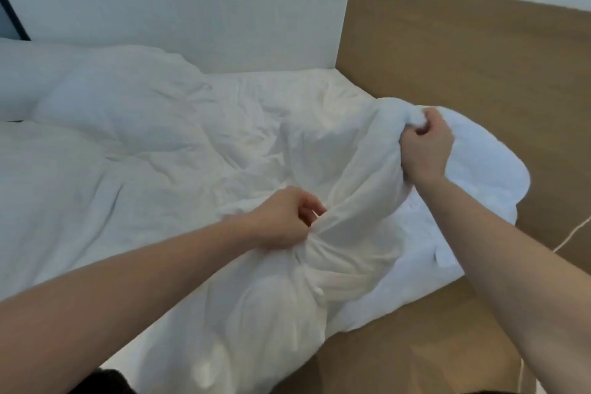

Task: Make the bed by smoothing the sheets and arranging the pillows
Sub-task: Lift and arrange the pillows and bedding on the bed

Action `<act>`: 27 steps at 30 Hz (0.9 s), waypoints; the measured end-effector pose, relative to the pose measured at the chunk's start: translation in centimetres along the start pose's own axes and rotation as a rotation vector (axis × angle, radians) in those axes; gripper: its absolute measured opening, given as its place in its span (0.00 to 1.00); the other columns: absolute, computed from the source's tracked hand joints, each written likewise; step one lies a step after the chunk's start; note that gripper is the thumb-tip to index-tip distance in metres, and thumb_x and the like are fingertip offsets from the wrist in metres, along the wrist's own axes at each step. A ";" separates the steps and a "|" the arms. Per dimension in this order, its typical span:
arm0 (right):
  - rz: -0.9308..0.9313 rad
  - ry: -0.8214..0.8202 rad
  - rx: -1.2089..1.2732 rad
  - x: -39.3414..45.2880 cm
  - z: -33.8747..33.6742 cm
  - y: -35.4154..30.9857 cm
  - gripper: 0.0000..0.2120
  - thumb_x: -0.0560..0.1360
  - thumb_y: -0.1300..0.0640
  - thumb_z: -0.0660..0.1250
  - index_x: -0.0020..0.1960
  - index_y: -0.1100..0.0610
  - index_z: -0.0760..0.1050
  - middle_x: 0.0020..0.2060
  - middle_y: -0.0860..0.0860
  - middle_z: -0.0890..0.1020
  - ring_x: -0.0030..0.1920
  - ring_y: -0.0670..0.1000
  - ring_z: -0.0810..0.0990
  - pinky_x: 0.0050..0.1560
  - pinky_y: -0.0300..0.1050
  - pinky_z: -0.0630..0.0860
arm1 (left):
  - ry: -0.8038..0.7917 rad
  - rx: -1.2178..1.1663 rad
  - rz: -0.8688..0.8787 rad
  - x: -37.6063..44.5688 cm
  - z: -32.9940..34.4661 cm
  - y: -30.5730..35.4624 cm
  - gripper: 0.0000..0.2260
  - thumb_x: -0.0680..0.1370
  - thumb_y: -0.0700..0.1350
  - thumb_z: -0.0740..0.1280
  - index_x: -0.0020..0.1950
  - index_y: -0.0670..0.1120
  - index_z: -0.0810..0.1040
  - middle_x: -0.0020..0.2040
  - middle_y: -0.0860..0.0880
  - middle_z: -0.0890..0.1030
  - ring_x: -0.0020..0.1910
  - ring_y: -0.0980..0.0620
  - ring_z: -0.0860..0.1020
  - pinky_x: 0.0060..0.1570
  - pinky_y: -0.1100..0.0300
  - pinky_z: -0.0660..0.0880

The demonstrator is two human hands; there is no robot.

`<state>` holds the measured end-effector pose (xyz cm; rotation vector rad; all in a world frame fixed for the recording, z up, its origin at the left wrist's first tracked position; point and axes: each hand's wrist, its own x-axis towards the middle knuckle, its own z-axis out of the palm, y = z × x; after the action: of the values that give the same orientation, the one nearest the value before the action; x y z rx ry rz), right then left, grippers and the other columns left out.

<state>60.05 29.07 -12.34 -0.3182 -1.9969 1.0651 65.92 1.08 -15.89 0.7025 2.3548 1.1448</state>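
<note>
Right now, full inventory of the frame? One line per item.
duvet: 1, white, crumpled across the bed, near end bunched in both hands
mattress sheet: 1, white, exposed at the bed's right corner
pillow: 1, white, behind the right hand by the headboard
headboard: 1, brown wood, right rear
wall: 1, pale, behind the bed
cord: 1, white, far right edge
dark frame: 1, black, far left edge, unclear what
left hand: 1, grips the duvet low
right hand: 1, grips the duvet higher
</note>
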 end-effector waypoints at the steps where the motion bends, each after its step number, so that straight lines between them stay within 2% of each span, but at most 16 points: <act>1: 0.013 -0.242 -0.240 -1.4 0.9 2.1 0.04 0.72 0.55 0.62 0.42 0.51 0.75 0.39 0.51 0.82 0.42 0.51 0.80 0.46 0.48 0.76 | -0.010 0.144 -0.035 0.0 -0.1 -1.7 0.14 0.69 0.39 0.70 0.53 0.50 0.85 0.45 0.53 0.87 0.48 0.52 0.85 0.53 0.54 0.82; 2: 0.037 -0.549 -0.536 -3.2 1.7 3.9 0.13 0.72 0.49 0.61 0.51 0.52 0.79 0.50 0.56 0.84 0.53 0.58 0.81 0.54 0.51 0.76 | -0.044 0.314 -0.062 -0.3 0.0 -3.2 0.15 0.68 0.41 0.68 0.54 0.51 0.83 0.47 0.54 0.86 0.50 0.51 0.84 0.54 0.53 0.81; 3: 0.044 -0.887 -0.806 -4.8 2.0 5.1 0.25 0.69 0.43 0.59 0.61 0.52 0.78 0.61 0.58 0.82 0.62 0.60 0.79 0.60 0.51 0.74 | -0.090 0.432 -0.085 -0.4 0.1 -4.4 0.17 0.68 0.42 0.68 0.56 0.52 0.82 0.50 0.54 0.85 0.52 0.50 0.83 0.55 0.54 0.80; 4: 0.035 -1.152 -0.965 -6.1 2.0 6.3 0.32 0.69 0.40 0.57 0.68 0.52 0.76 0.67 0.57 0.79 0.67 0.59 0.77 0.62 0.49 0.72 | -0.138 0.462 -0.105 -0.6 0.1 -5.1 0.19 0.69 0.42 0.69 0.60 0.53 0.81 0.54 0.54 0.84 0.54 0.51 0.82 0.57 0.57 0.79; 5: 0.021 -1.281 -1.023 -6.7 1.9 6.7 0.32 0.70 0.40 0.58 0.70 0.54 0.75 0.70 0.57 0.77 0.68 0.58 0.76 0.62 0.47 0.72 | -0.177 0.409 -0.111 -0.7 -0.2 -5.1 0.22 0.70 0.43 0.71 0.64 0.53 0.80 0.57 0.56 0.83 0.55 0.54 0.82 0.58 0.60 0.78; 6: 0.023 -1.278 -0.988 -6.5 1.7 6.3 0.29 0.73 0.41 0.62 0.69 0.54 0.76 0.68 0.57 0.78 0.68 0.58 0.77 0.61 0.46 0.72 | -0.193 0.306 -0.095 -0.7 -0.9 -4.4 0.23 0.72 0.43 0.73 0.67 0.53 0.79 0.59 0.57 0.82 0.54 0.57 0.82 0.58 0.62 0.77; 7: 0.026 -1.159 -0.921 -5.6 1.8 5.9 0.25 0.73 0.44 0.65 0.66 0.53 0.77 0.66 0.56 0.79 0.66 0.59 0.78 0.61 0.48 0.74 | -0.183 0.156 -0.067 -0.6 -1.9 -3.2 0.23 0.73 0.42 0.74 0.67 0.52 0.79 0.59 0.58 0.82 0.53 0.59 0.82 0.57 0.62 0.78; 9: 0.039 -0.624 -0.713 -3.8 2.1 3.7 0.20 0.71 0.53 0.65 0.62 0.49 0.78 0.62 0.53 0.79 0.63 0.61 0.77 0.63 0.54 0.74 | -0.034 -0.090 0.011 -0.1 -5.0 -1.5 0.17 0.75 0.37 0.74 0.63 0.50 0.81 0.56 0.56 0.84 0.48 0.56 0.84 0.52 0.58 0.82; 10: 0.013 -0.340 -0.558 -2.9 2.5 2.0 0.21 0.69 0.60 0.62 0.61 0.49 0.78 0.62 0.53 0.78 0.62 0.61 0.75 0.64 0.56 0.72 | 0.087 -0.128 0.030 0.3 -7.0 -1.2 0.15 0.75 0.36 0.73 0.59 0.50 0.82 0.55 0.55 0.85 0.46 0.55 0.84 0.48 0.57 0.83; 11: -0.036 -0.156 -0.383 -2.3 3.3 0.2 0.25 0.67 0.65 0.57 0.60 0.50 0.78 0.61 0.53 0.76 0.60 0.59 0.73 0.63 0.56 0.71 | 0.212 -0.110 0.027 0.8 -9.1 -1.1 0.14 0.75 0.37 0.72 0.57 0.51 0.83 0.54 0.56 0.85 0.45 0.54 0.84 0.44 0.58 0.83; 12: -0.093 -0.083 -0.228 -1.9 4.4 -1.7 0.28 0.64 0.66 0.54 0.59 0.52 0.77 0.60 0.53 0.75 0.58 0.58 0.72 0.62 0.55 0.71 | 0.321 -0.067 0.004 1.4 -11.1 -1.5 0.13 0.75 0.38 0.72 0.55 0.53 0.84 0.54 0.57 0.85 0.44 0.54 0.84 0.41 0.59 0.82; 14: -0.191 -0.141 -0.104 -1.6 7.7 -4.4 0.28 0.64 0.66 0.53 0.59 0.53 0.77 0.60 0.51 0.75 0.58 0.55 0.71 0.61 0.53 0.72 | 0.467 0.032 -0.087 2.9 -14.8 -3.1 0.12 0.74 0.42 0.72 0.55 0.56 0.84 0.55 0.60 0.83 0.45 0.55 0.83 0.41 0.63 0.78; 16: -0.272 -0.303 -0.129 -1.2 11.8 -5.3 0.26 0.67 0.67 0.56 0.62 0.52 0.76 0.62 0.49 0.74 0.60 0.55 0.71 0.62 0.51 0.72 | 0.529 0.176 -0.206 5.3 -18.3 -5.7 0.14 0.73 0.45 0.72 0.58 0.56 0.82 0.58 0.56 0.81 0.51 0.54 0.80 0.43 0.64 0.73; 18: -0.292 -0.461 -0.248 -0.4 16.6 -4.4 0.26 0.71 0.64 0.60 0.67 0.51 0.73 0.68 0.49 0.71 0.65 0.56 0.68 0.65 0.50 0.70 | 0.543 0.373 -0.329 8.2 -21.9 -8.7 0.19 0.73 0.47 0.74 0.64 0.53 0.80 0.63 0.50 0.77 0.57 0.49 0.78 0.51 0.60 0.74; 22: -0.151 -0.613 -0.406 3.1 25.6 -1.0 0.30 0.77 0.52 0.65 0.77 0.48 0.63 0.78 0.49 0.60 0.75 0.58 0.60 0.71 0.55 0.65 | 0.557 0.563 -0.470 14.5 -28.6 -13.8 0.30 0.72 0.53 0.75 0.72 0.49 0.74 0.75 0.46 0.64 0.67 0.43 0.74 0.63 0.52 0.72; 27: 0.015 -0.639 -0.586 7.4 33.4 5.4 0.38 0.76 0.40 0.64 0.81 0.45 0.53 0.82 0.51 0.52 0.80 0.60 0.51 0.77 0.62 0.57 | 0.629 0.546 -0.420 23.2 -30.9 -18.8 0.35 0.69 0.62 0.76 0.73 0.51 0.72 0.76 0.48 0.63 0.73 0.44 0.68 0.70 0.48 0.69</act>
<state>28.99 17.48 -22.29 -0.3192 -2.8794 0.5985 25.41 -13.08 -17.08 -0.0466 3.1885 0.5791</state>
